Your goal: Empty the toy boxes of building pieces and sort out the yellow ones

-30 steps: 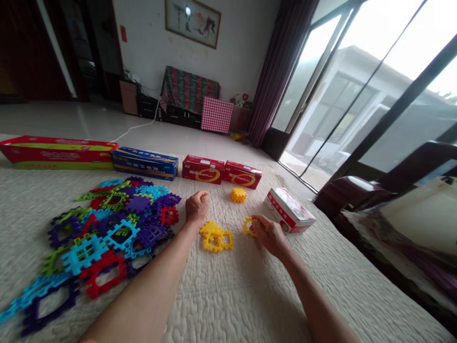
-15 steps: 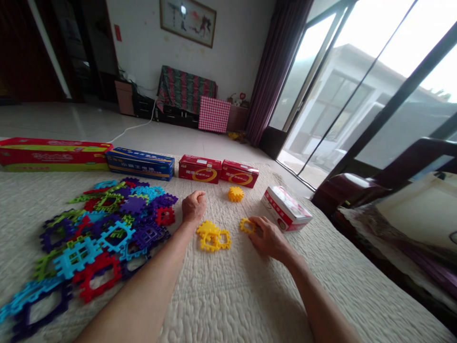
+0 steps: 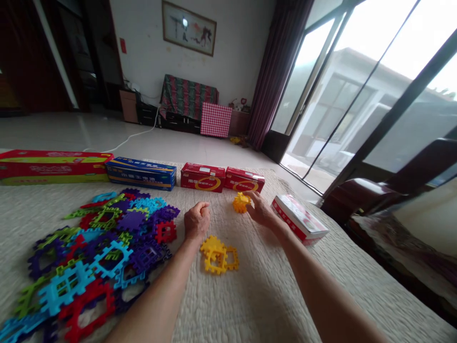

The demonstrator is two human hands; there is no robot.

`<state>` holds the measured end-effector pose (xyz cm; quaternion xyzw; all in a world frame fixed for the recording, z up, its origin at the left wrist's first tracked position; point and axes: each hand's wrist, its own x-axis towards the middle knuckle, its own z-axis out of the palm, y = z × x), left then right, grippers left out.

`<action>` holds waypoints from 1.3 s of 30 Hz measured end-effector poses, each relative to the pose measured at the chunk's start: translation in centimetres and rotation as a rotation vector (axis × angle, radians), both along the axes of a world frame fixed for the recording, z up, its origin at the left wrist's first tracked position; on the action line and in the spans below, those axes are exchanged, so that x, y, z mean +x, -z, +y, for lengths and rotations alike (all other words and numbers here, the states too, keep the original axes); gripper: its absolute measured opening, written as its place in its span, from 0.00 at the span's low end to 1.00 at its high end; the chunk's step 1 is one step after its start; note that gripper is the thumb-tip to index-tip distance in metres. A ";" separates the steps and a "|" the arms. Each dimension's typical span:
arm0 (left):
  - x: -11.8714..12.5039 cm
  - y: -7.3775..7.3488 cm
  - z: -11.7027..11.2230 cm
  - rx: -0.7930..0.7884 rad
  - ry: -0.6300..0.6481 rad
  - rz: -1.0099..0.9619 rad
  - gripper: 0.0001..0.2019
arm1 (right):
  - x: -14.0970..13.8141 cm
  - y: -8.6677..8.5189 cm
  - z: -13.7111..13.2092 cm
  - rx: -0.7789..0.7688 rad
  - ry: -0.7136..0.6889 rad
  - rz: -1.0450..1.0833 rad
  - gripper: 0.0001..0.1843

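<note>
My right hand (image 3: 261,210) reaches to a small stack of yellow toothed building pieces (image 3: 242,203), its fingertips closed at the right side of the top piece. My left hand (image 3: 197,220) rests on the quilted cover as a closed fist; nothing shows sticking out of it. Just below that fist lie several loose yellow pieces (image 3: 216,255), some solid and some with an open middle, overlapping one another. To the left of my left arm spreads a heap of purple, blue, red and green toothed pieces (image 3: 132,220).
Along the far edge stand a long red and green box (image 3: 53,166), a blue box (image 3: 141,173) and two red boxes (image 3: 203,177). A white and red box (image 3: 300,218) is right of my right hand. Beyond are glass doors (image 3: 332,105) and a wooden armrest (image 3: 352,200).
My right hand has moved forward with a yellow open-middled piece, from beside the white box to the yellow stack. My left fist stays about where it was; the view has tilted slightly.
</note>
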<state>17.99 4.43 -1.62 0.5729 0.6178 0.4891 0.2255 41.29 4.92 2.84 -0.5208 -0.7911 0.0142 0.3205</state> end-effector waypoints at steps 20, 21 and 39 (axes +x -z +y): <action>-0.1 -0.4 -0.1 -0.006 -0.028 -0.046 0.16 | -5.9 -0.2 -8.5 -0.357 -0.248 0.073 0.13; -0.1 -0.4 -0.1 -0.007 -0.026 -0.053 0.16 | -6.4 -0.3 -8.8 -0.368 -0.246 0.054 0.12; -0.1 -0.2 0.0 0.018 -0.020 -0.047 0.16 | -7.7 0.2 -8.9 -0.865 -0.163 0.429 0.10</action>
